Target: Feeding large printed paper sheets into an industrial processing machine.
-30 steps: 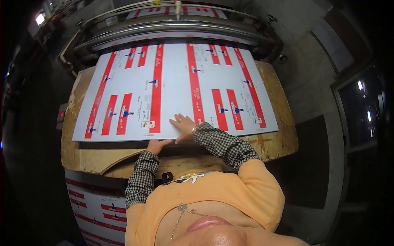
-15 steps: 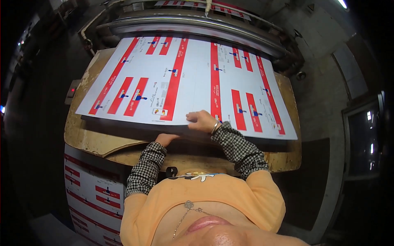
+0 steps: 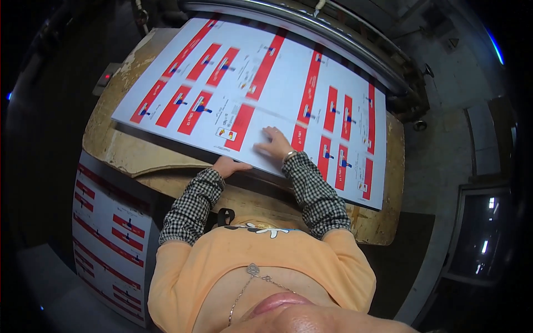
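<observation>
A large white printed sheet (image 3: pixel 266 83) with red bars and small blue figures lies on a stack on a worn wooden board (image 3: pixel 127 150). My right hand (image 3: pixel 273 143) lies flat on the sheet near its front edge, fingers spread. My left hand (image 3: pixel 229 166) is at the front edge of the stack, fingers curled under or against the edge; whether it grips the paper cannot be told. Both forearms are in checked sleeves.
A metal roller bar (image 3: pixel 311 28) of a machine runs along the far side of the sheet. A small box with a red light (image 3: pixel 106 79) sits at the board's left. A pile of similar printed sheets (image 3: pixel 108 233) stands lower left. A dark window (image 3: pixel 480 233) is at right.
The view has swung, so the sheet now lies more tilted. My right hand stays flat near the front edge; my left hand stays at the stack's edge.
</observation>
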Demonstrator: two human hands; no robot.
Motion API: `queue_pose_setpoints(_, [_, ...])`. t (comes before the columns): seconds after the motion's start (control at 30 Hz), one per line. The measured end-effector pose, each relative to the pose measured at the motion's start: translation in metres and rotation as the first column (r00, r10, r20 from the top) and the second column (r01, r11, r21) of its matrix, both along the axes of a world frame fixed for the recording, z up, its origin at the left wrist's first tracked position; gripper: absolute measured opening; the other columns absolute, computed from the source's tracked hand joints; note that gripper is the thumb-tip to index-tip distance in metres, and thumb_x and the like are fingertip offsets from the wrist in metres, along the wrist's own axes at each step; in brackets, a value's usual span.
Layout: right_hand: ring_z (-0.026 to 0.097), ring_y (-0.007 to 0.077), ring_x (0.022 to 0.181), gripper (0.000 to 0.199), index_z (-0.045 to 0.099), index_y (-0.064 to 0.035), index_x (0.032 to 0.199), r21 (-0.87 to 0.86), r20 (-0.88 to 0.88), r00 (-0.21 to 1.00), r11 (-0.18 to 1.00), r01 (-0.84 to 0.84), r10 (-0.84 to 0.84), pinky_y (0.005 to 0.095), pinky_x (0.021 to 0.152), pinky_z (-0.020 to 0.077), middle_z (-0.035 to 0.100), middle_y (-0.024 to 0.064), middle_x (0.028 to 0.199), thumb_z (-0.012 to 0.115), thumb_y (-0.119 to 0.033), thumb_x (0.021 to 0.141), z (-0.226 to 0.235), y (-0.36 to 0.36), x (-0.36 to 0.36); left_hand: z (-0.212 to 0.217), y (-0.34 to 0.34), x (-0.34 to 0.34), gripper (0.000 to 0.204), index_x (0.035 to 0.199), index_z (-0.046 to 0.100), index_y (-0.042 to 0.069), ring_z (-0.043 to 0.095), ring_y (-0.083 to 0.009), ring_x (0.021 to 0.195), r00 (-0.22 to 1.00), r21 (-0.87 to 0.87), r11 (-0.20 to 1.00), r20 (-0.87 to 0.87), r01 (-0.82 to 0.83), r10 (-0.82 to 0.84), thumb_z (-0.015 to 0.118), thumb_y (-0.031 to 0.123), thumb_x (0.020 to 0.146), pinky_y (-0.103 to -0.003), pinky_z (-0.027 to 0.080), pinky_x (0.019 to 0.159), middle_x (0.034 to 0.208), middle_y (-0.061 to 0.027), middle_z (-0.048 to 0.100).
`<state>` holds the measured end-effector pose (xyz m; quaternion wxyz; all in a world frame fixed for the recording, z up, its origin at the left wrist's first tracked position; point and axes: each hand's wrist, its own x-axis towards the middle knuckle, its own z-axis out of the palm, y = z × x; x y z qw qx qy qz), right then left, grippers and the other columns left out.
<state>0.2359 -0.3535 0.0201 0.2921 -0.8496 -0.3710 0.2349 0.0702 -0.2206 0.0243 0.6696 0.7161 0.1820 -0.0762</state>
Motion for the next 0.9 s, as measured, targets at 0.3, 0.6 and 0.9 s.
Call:
queue_pose_setpoints(0.3, [0.04, 0.0317, 0.116, 0.051, 0.054, -0.0009, 0.108, -0.104, 0.038, 0.925, 0.923, -0.372, 0.377, 0.0316, 0.096, 0.0335, 0.045, 0.023, 0.12, 0.065, -0.029, 0.067, 0.035, -0.016, -0.022, -0.022, 0.0, -0.004, 0.044, 0.103, 0.055, -0.003, 0.055, -0.0176, 0.091, 0.999, -0.209, 0.977, 0.002, -0.047, 0.049, 0.071, 0.014, 0.066, -0.028, 0.042, 0.082, 0.099, -0.011, 0.06])
queue_pose_setpoints(0.6, [0.056, 0.0252, 0.097, 0.026, 0.06, 0.0035, 0.095, 0.284, -0.139, 0.964, 0.941, -0.182, 0.229, 0.0306, 0.085, 0.0437, 0.058, 0.0179, 0.105, 0.056, -0.015, 0.077, 0.083, -0.024, -0.026, -0.033, 0.006, -0.01, 0.034, 0.097, 0.06, -0.002, 0.055, -0.0167, 0.09, 0.987, -0.012, 0.999, -0.156, 0.036, -0.038, 0.067, 0.018, 0.071, -0.026, 0.042, 0.081, 0.099, -0.0104, 0.061])
queue_pose_setpoints(0.9, [0.052, 0.0253, 0.105, 0.033, 0.06, 0.0057, 0.094, 0.158, -0.348, 0.927, 0.983, -0.088, 0.139, 0.0293, 0.09, 0.04, 0.053, 0.0203, 0.112, 0.065, -0.015, 0.069, 0.024, -0.022, -0.029, -0.02, 0.001, -0.009, 0.043, 0.098, 0.059, -0.002, 0.056, -0.0175, 0.088, 0.996, -0.107, 0.991, 0.044, -0.074, 0.079, 0.074, 0.019, 0.064, -0.027, 0.042, 0.082, 0.095, -0.0104, 0.061])
